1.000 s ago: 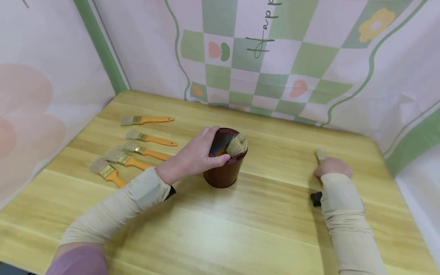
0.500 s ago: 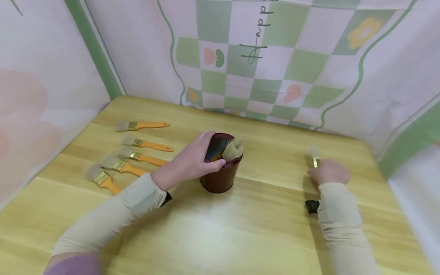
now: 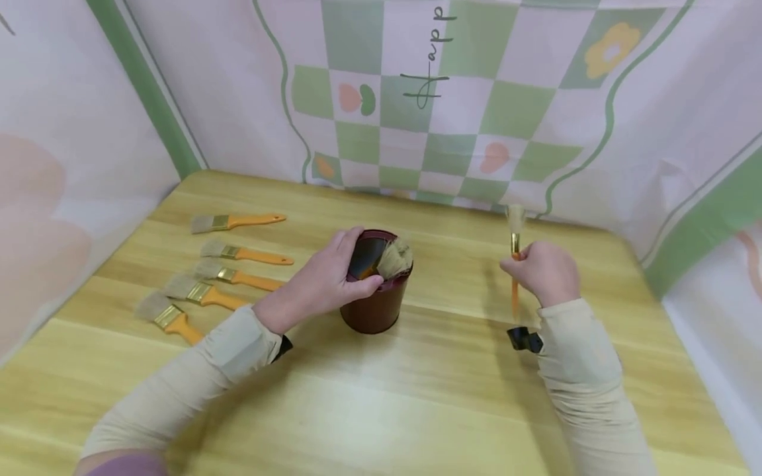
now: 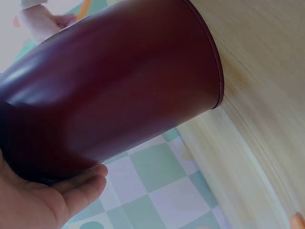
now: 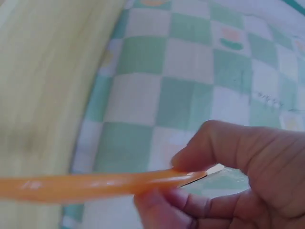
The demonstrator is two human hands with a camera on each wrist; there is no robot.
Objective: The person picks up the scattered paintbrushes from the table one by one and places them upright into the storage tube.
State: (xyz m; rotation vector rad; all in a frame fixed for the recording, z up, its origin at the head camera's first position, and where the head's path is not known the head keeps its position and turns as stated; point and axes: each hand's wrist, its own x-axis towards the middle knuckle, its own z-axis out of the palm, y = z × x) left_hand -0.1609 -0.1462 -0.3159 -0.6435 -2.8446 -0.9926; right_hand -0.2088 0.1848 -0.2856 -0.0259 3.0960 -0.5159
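A dark red bucket (image 3: 374, 304) stands on the table, with brush bristles (image 3: 395, 259) and a bit of orange handle showing inside its mouth. My left hand (image 3: 318, 277) grips the bucket by its rim, thumb on the near side and fingers on the far side; the left wrist view shows those fingers (image 4: 86, 188) against the wall. Off to the right, my right hand (image 3: 544, 271) pinches a paintbrush (image 3: 515, 241) near its metal band. The brush is upright above the table, bristles up; its orange handle (image 5: 95, 186) fills the lower left of the right wrist view.
Several flat paintbrushes with orange handles, such as the farthest one (image 3: 238, 222), lie on the left of the wooden table (image 3: 357, 410). A patterned cloth (image 3: 452, 125) hangs behind the table's far edge.
My right hand has lifted the paintbrush from the tabletop on the right, turned it upright and moved it slightly toward the bucket. The left hand keeps its hold on the bucket.
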